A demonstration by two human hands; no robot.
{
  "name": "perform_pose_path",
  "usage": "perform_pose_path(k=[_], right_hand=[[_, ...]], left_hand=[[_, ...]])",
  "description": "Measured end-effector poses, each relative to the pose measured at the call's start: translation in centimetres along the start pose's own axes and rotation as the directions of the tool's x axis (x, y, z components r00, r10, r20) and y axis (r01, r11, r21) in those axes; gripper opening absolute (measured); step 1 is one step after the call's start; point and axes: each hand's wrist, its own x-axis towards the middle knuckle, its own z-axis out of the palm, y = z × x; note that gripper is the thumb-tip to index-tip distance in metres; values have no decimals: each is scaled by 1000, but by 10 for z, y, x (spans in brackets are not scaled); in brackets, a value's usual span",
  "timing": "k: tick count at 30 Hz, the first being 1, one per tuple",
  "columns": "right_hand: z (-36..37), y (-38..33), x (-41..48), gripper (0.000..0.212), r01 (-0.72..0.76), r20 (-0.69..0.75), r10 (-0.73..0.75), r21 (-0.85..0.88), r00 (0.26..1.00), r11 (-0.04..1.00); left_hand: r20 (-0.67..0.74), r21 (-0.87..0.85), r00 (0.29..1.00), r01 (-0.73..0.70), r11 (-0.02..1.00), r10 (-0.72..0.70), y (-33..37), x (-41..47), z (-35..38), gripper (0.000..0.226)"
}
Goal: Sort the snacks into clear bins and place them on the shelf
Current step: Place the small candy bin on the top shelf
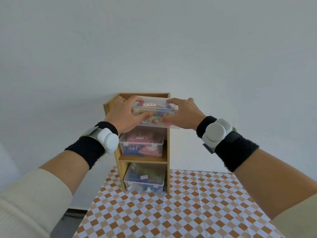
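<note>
my left hand (124,115) and right hand (181,115) each clamp an end of the top clear bin (154,110), fingers wrapped over lid and base so it stays level at the shelf (168,152) top. two filled bins already occupy the lower tiers, hence this slot.

Plain pale wall (154,40), checkered tablecloth (188,212)
</note>
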Motion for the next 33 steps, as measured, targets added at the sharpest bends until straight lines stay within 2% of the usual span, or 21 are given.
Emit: perform_pose_path(k=[5, 14, 19, 24, 33], right_hand=[[27, -36, 29, 87, 14, -31, -14, -16, 999, 1000], [89, -37, 81, 71, -55, -35, 52, -98, 998, 994], [114, -26, 107, 55, -59, -98, 45, -144, 994, 988], [124, -24, 132, 47, -44, -113, 21, -208, 993, 977], [129, -18, 163, 49, -65, -97, 39, -278, 995, 959]], left_hand=[[-2, -39, 1000, 27, 999, -28, -48, 17, -18, 64], [61, -67, 995, 77, 995, -73, -101, 40, 10, 66], [68, -45, 996, 66, 997, -63, -120, 58, 34, 62], [-66, 118, 997, -19, 993, 27, -125, 83, 45, 51], [0, 95, 999, -46, 994, 46, -133, 122, 59, 44]])
